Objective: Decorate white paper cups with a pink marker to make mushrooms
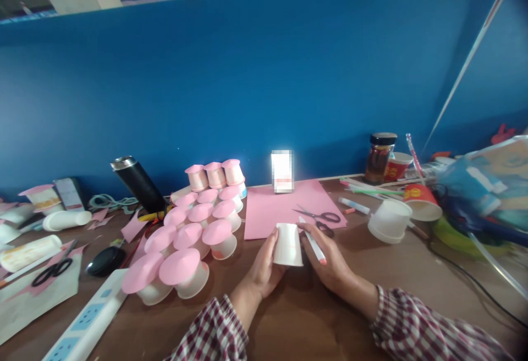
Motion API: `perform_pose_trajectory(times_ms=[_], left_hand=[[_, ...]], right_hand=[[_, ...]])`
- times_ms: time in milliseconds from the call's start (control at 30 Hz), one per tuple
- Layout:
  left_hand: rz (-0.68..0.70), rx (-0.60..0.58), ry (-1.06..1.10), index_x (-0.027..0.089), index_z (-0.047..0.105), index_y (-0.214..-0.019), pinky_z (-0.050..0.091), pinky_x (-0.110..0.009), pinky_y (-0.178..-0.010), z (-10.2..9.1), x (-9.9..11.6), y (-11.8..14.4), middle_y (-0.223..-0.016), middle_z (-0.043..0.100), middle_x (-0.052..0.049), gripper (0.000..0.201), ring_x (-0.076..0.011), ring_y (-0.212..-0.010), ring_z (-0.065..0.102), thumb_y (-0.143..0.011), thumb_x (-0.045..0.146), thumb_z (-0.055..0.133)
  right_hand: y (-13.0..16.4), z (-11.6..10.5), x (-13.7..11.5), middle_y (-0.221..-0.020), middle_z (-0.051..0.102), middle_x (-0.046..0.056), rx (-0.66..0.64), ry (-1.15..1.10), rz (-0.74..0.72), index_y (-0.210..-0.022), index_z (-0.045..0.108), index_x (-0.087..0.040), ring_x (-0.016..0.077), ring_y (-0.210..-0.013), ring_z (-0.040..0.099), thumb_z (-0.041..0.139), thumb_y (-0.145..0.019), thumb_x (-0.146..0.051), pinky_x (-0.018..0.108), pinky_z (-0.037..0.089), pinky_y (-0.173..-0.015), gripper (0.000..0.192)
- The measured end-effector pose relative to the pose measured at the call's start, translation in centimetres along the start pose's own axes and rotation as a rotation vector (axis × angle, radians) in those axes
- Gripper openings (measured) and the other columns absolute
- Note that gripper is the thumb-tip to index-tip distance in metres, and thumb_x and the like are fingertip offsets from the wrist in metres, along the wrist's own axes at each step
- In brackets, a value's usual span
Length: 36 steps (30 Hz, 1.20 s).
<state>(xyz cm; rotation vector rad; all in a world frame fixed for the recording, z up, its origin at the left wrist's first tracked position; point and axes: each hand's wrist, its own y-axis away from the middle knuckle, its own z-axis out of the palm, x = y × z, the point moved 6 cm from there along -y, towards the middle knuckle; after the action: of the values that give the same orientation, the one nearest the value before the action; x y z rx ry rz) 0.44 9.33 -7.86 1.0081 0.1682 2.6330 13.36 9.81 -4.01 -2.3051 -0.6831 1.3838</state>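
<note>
Your left hand steadies the upturned cup on the bench, rim down, so its side faces the marker pinched in your right hand, tip near the cup.

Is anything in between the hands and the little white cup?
No. The left hand touches the upside-down white cup on one side, and the right hand, holding a marker, touches the other side.

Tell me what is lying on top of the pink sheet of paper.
Black-handled scissors lie on the pink sheet. A blurred white item stands at its far edge. The white cup hides part of the near edge.
</note>
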Motion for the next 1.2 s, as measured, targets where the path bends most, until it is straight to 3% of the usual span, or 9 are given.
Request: perform_pose_trajectory(times_ms=[233,300,400,567,1000,1200], left_hand=[[0.023,0.001,0.01,0.012,0.065,-0.103,0.049,-0.026,-0.072,0.6,0.7,0.1,-0.091,0.069,-0.008,0.034,-0.0161,-0.078,0.063,-0.086,0.041,0.056],[0.057,0.041,0.03,0.012,0.064,-0.101,0.05,-0.027,-0.072,0.2,0.9,-0.1,-0.089,0.068,-0.007,0.034,-0.016,-0.078,0.063,-0.085,0.042,0.057],[0.125,0.104,0.054,0.014,0.062,-0.102,0.05,-0.025,-0.068,-0.5,1.4,-0.5,-0.084,0.066,-0.004,0.032,-0.0137,-0.074,0.061,-0.084,0.041,0.059],[0.146,0.155,0.079,0.013,0.062,-0.1,0.05,-0.025,-0.069,-0.9,1.7,-0.6,-0.084,0.065,-0.005,0.03,-0.0142,-0.075,0.061,-0.086,0.04,0.057],[0.149,0.116,0.027,0.013,0.061,-0.09,0.047,-0.022,-0.066,-0.3,1.5,-0.6,-0.07,0.06,0.0,0.03,-0.0104,-0.064,0.056,-0.087,0.043,0.054],[0.166,0.105,0.009,0.014,0.061,-0.091,0.047,-0.023,-0.067,-0.4,1.7,-0.7,-0.074,0.062,-0.001,0.032,-0.0117,-0.067,0.057,-0.087,0.045,0.054]], right_hand=[[0.0,-1.1,-0.4,-0.124,0.061,0.01,0.09,-0.032,-0.05,-0.127,0.053,-0.022,0.0224,-0.114,0.058,0.047,-0.093,-0.027,0.036,0.048,-0.095,0.034],[0.2,-1.9,-0.8,-0.119,0.063,0.01,0.158,-0.029,-0.071,-0.123,0.057,-0.022,0.0232,-0.11,0.06,0.046,-0.093,-0.028,0.038,0.049,-0.093,0.032],[0.7,-2.9,-1.8,-0.1,0.068,0.009,0.221,-0.03,-0.088,-0.115,0.06,-0.02,0.0212,-0.089,0.065,0.045,-0.093,-0.029,0.036,0.053,-0.08,0.028],[1.3,-2.6,-3.5,-0.077,0.063,0.003,0.139,-0.04,-0.086,-0.1,0.056,-0.02,0.0154,-0.065,0.061,0.047,-0.09,-0.026,0.027,0.051,-0.06,0.014],[0.9,-2.0,-4.2,-0.075,0.062,0.003,0.098,-0.027,-0.087,-0.092,0.056,-0.021,0.014,-0.062,0.058,0.054,-0.085,-0.021,0.026,0.05,-0.06,0.008],[0.7,-2.3,-4.5,-0.075,0.064,0.003,0.159,0.037,-0.092,-0.087,0.056,-0.023,0.0153,-0.063,0.061,0.051,-0.087,-0.023,0.027,0.051,-0.06,0.006]])
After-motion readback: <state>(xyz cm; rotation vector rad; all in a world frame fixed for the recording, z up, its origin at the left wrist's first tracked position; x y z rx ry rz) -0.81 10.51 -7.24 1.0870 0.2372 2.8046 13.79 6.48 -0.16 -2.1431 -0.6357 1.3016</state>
